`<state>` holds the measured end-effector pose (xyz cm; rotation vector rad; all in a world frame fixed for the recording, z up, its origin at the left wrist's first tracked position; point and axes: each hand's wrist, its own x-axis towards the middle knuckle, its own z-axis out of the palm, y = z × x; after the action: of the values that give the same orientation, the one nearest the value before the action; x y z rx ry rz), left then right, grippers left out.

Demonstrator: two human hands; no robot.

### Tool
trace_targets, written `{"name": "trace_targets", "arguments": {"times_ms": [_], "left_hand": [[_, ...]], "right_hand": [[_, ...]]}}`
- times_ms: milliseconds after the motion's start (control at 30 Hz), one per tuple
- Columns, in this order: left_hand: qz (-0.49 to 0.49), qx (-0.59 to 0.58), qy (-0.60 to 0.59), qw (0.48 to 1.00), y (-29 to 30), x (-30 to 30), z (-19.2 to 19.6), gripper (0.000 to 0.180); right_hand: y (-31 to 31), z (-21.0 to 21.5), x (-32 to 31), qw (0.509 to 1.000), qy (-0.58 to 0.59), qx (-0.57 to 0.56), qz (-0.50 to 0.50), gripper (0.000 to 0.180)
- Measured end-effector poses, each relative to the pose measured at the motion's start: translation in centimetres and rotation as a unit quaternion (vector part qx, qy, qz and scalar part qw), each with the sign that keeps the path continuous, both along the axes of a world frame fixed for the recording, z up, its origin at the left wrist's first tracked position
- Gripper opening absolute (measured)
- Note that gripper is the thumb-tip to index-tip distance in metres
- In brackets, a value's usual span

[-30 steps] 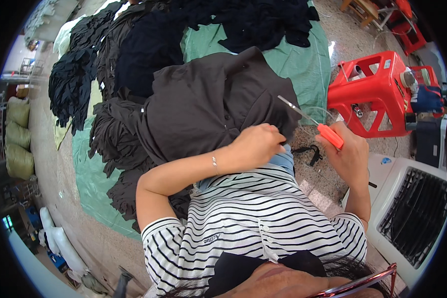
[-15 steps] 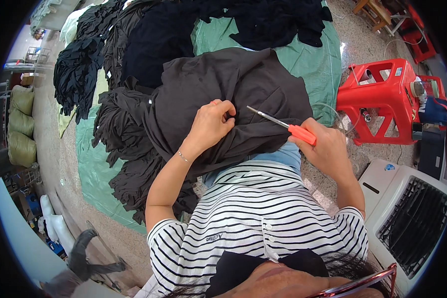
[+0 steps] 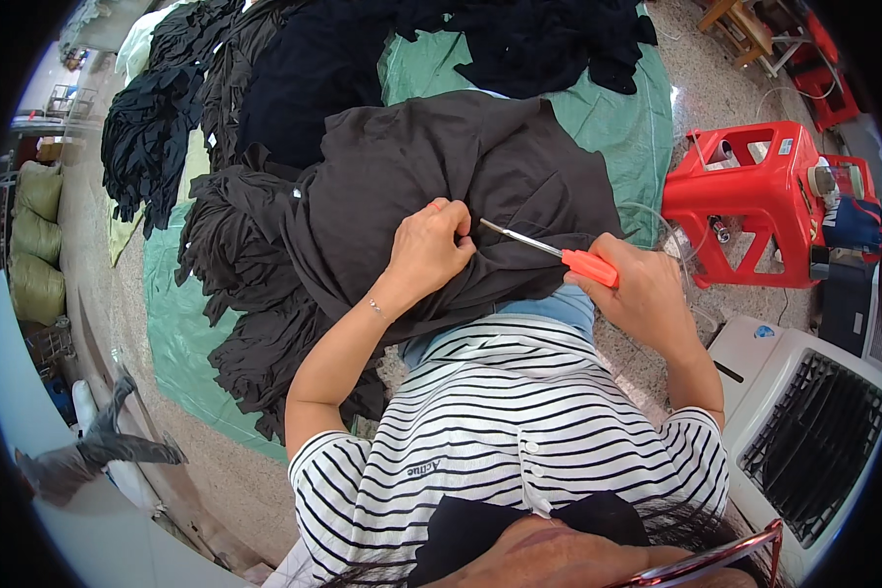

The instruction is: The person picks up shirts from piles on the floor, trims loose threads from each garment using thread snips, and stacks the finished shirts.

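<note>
Across my lap lies a wide, dark brown-grey knit cloth (image 3: 392,157), bunched and draped in folds. My left hand (image 3: 431,248) is closed over it, thumb and fingers pinching a fold. In the closed fist of my right hand (image 3: 645,294) is a slim orange-handled tool (image 3: 590,268) with a long thin metal shaft. Its tip points up and left, close to my left hand's fingers. Whether that tip touches the cloth I cannot tell.
Piles of dark garments (image 3: 152,137) lie on a green sheet (image 3: 181,363) at the left and far side. A red plastic stool (image 3: 745,206) stands at my right, with a white air cooler (image 3: 755,392) nearer. A person's dark-trousered legs (image 3: 98,453) show at lower left.
My left hand has shifted slightly right, and the tool slightly left and down, bringing the tip closer to my fingers. The person's legs at lower left have moved further left.
</note>
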<state>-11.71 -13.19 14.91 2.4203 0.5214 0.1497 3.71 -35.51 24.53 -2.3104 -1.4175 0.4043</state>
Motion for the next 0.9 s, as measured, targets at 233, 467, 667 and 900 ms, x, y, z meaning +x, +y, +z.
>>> {"name": "trace_targets", "arguments": {"times_ms": [233, 467, 667, 900], "left_hand": [[0.075, -0.230, -0.053, 0.969, 0.8, -0.6, 0.7, 0.016], [0.099, -0.251, -0.090, 0.959, 0.5, -0.7, 0.5, 0.014], [0.111, -0.219, -0.136, 0.960, 0.1, -0.6, 0.1, 0.015], [0.060, -0.222, -0.072, 0.970, 1.2, -0.1, 1.7, 0.029]], "right_hand": [[0.1, 0.1, 0.0, 0.997, -0.042, -0.005, 0.061, 0.039], [0.3, 0.6, -0.5, 0.998, -0.048, 0.008, 0.051, 0.041], [0.4, 0.4, -0.5, 0.997, -0.057, -0.002, 0.057, 0.041], [0.7, 0.4, 0.1, 0.999, -0.029, 0.012, -0.011, 0.033]]}}
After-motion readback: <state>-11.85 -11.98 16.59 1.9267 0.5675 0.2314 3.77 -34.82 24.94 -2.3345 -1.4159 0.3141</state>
